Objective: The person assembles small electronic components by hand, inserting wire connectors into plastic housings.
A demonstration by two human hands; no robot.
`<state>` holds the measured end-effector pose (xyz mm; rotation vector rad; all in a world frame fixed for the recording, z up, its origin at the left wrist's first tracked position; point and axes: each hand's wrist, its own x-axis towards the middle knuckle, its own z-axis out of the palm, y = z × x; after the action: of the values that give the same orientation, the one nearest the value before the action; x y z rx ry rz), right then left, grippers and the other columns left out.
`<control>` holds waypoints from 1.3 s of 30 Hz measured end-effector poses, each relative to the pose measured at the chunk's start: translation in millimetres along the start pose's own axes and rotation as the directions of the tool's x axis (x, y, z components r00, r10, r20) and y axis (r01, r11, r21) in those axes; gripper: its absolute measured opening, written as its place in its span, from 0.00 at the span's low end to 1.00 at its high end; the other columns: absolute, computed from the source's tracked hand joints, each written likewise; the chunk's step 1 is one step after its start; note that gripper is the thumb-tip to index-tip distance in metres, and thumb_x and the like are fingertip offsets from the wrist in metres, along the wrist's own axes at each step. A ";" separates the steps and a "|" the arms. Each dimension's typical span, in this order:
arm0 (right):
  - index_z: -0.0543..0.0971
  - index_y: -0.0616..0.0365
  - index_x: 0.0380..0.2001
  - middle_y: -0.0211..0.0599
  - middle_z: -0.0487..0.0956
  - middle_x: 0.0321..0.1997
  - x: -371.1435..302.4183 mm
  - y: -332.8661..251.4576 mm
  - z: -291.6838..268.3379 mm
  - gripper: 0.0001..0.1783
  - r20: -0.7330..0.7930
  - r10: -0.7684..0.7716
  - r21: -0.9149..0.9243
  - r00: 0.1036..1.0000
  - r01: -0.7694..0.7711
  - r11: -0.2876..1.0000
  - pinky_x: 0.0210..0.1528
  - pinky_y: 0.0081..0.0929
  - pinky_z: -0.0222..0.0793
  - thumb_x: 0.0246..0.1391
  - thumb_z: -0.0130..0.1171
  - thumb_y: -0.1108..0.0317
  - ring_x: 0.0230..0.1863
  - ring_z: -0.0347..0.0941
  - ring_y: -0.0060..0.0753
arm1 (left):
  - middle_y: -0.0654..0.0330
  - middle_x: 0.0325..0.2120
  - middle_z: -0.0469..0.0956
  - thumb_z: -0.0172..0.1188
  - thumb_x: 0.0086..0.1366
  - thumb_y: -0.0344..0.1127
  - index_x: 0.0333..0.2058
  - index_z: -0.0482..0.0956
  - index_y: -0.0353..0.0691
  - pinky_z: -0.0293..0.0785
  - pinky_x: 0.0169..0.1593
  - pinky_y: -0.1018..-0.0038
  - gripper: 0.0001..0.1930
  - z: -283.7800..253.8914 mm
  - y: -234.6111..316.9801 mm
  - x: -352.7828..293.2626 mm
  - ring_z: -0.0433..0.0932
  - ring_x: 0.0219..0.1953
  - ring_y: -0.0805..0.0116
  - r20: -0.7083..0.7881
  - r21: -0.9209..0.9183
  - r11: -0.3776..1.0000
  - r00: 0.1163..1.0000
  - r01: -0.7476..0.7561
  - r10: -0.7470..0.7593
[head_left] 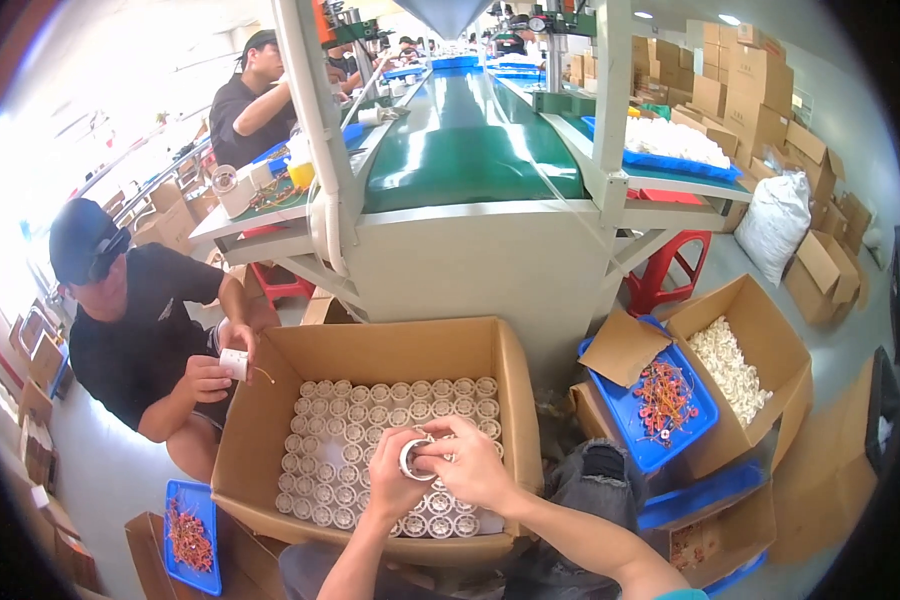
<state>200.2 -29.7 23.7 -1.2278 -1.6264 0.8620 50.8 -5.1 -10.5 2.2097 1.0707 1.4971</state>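
My left hand (395, 475) and my right hand (475, 465) meet over an open cardboard box (260, 440) and together hold one small white round part (413, 458). The left hand wraps it from the side, and the right hand's fingers press on its top. Below them the box floor is covered with rows of several similar white round parts (370, 420) standing upright. Both forearms come in from the lower edge.
A person in black (140, 330) sits at left holding a white part (233, 363). Blue trays of red-orange wire pieces (663, 400) (190, 535) lie right and lower left. A box of white pieces (730, 365), a green conveyor (465, 140) and stacked cartons (750, 90) stand beyond.
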 end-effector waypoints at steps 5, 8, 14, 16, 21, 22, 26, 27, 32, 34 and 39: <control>0.88 0.53 0.33 0.42 0.79 0.48 -3.6 1.3 3.4 0.09 -0.130 -0.097 -0.108 0.987 0.084 0.991 0.54 0.37 0.71 0.45 0.68 0.68 0.51 0.75 0.44 | 0.53 0.37 0.77 0.71 0.42 0.21 0.40 0.75 0.39 0.78 0.37 0.66 0.24 2.3 1.3 2.6 0.80 0.36 0.54 -0.003 0.023 1.000 1.000 0.002 -0.002; 0.87 0.55 0.33 0.42 0.79 0.48 -2.2 7.9 7.3 0.09 -0.135 -0.159 -0.091 0.978 0.147 0.985 0.52 0.37 0.72 0.45 0.68 0.69 0.50 0.76 0.45 | 0.52 0.37 0.77 0.71 0.43 0.22 0.40 0.75 0.39 0.78 0.36 0.65 0.23 2.4 -2.6 0.9 0.80 0.36 0.53 0.008 0.052 0.998 1.000 -0.020 0.020; 0.86 0.58 0.33 0.40 0.79 0.49 -1.4 8.5 8.5 0.08 -0.098 -0.191 -0.081 0.977 0.184 0.980 0.50 0.34 0.74 0.47 0.65 0.71 0.47 0.78 0.42 | 0.53 0.36 0.78 0.71 0.43 0.23 0.40 0.75 0.39 0.79 0.35 0.65 0.22 0.2 2.1 3.4 0.81 0.34 0.53 0.047 0.077 0.997 0.999 -0.023 0.020; 0.86 0.58 0.32 0.40 0.79 0.50 -1.3 10.0 8.4 0.08 -0.067 -0.167 -0.044 0.984 0.164 0.985 0.49 0.34 0.74 0.47 0.64 0.72 0.48 0.78 0.42 | 0.53 0.35 0.78 0.72 0.43 0.23 0.39 0.75 0.39 0.79 0.35 0.65 0.22 0.3 2.4 3.9 0.81 0.34 0.53 0.060 0.083 0.996 0.998 -0.031 0.026; 0.86 0.59 0.33 0.40 0.79 0.50 -1.8 13.0 6.9 0.08 -0.032 -0.123 0.040 0.992 0.124 0.991 0.49 0.34 0.74 0.46 0.64 0.73 0.47 0.78 0.42 | 0.53 0.35 0.79 0.71 0.43 0.22 0.39 0.75 0.39 0.78 0.37 0.65 0.22 0.7 4.2 -0.1 0.80 0.35 0.53 0.073 0.033 0.999 0.997 0.019 -0.022; 0.86 0.59 0.33 0.40 0.79 0.50 -1.8 12.4 6.7 0.08 -0.029 -0.117 0.064 0.993 0.119 0.991 0.49 0.34 0.74 0.46 0.64 0.73 0.47 0.78 0.43 | 0.53 0.35 0.79 0.71 0.43 0.22 0.39 0.75 0.39 0.78 0.37 0.65 0.22 1.3 4.8 0.1 0.80 0.35 0.53 0.075 0.033 0.999 0.997 0.017 -0.019; 0.86 0.58 0.33 0.39 0.79 0.48 -1.1 15.2 6.4 0.08 -0.053 -0.135 0.035 0.989 0.137 0.990 0.49 0.34 0.74 0.49 0.63 0.70 0.46 0.78 0.41 | 0.52 0.33 0.78 0.69 0.45 0.21 0.37 0.75 0.37 0.77 0.37 0.67 0.19 5.5 4.6 0.5 0.79 0.34 0.55 0.043 0.029 0.999 0.999 0.020 -0.021; 0.86 0.57 0.33 0.39 0.79 0.49 -0.4 16.5 5.7 0.09 -0.035 -0.125 0.028 0.992 0.126 0.992 0.50 0.35 0.74 0.49 0.62 0.69 0.47 0.78 0.41 | 0.52 0.33 0.78 0.69 0.44 0.21 0.37 0.75 0.38 0.76 0.37 0.67 0.19 6.5 3.8 0.0 0.79 0.34 0.55 0.034 0.031 0.999 0.999 0.016 -0.017; 0.86 0.57 0.35 0.43 0.79 0.50 3.1 25.8 2.1 0.10 0.002 -0.087 0.019 0.996 0.087 0.996 0.51 0.34 0.74 0.46 0.65 0.72 0.48 0.78 0.43 | 0.53 0.35 0.78 0.72 0.43 0.24 0.39 0.75 0.40 0.78 0.37 0.64 0.22 10.4 -0.3 -4.4 0.80 0.35 0.52 0.069 0.096 0.995 0.997 0.032 -0.038; 0.87 0.57 0.37 0.44 0.79 0.51 5.7 28.6 -0.2 0.11 0.049 -0.022 0.081 0.999 0.018 0.997 0.52 0.35 0.73 0.47 0.65 0.71 0.49 0.78 0.44 | 0.53 0.35 0.78 0.74 0.41 0.26 0.41 0.73 0.40 0.78 0.37 0.64 0.26 11.2 -5.7 -3.0 0.80 0.35 0.53 0.099 0.108 0.994 0.994 0.027 -0.038; 0.85 0.56 0.42 0.43 0.79 0.50 20.1 12.2 -15.1 0.14 -0.113 -0.023 0.083 0.993 0.032 0.996 0.51 0.33 0.74 0.51 0.67 0.66 0.48 0.78 0.42 | 0.55 0.37 0.77 0.78 0.42 0.31 0.45 0.70 0.39 0.77 0.41 0.67 0.31 -2.2 -20.5 46.3 0.79 0.38 0.59 0.160 0.061 0.989 0.976 0.137 -0.145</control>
<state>216.4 -6.9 23.0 -1.1716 -1.4995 0.8217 49.1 41.0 10.4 2.1945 1.1946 1.2197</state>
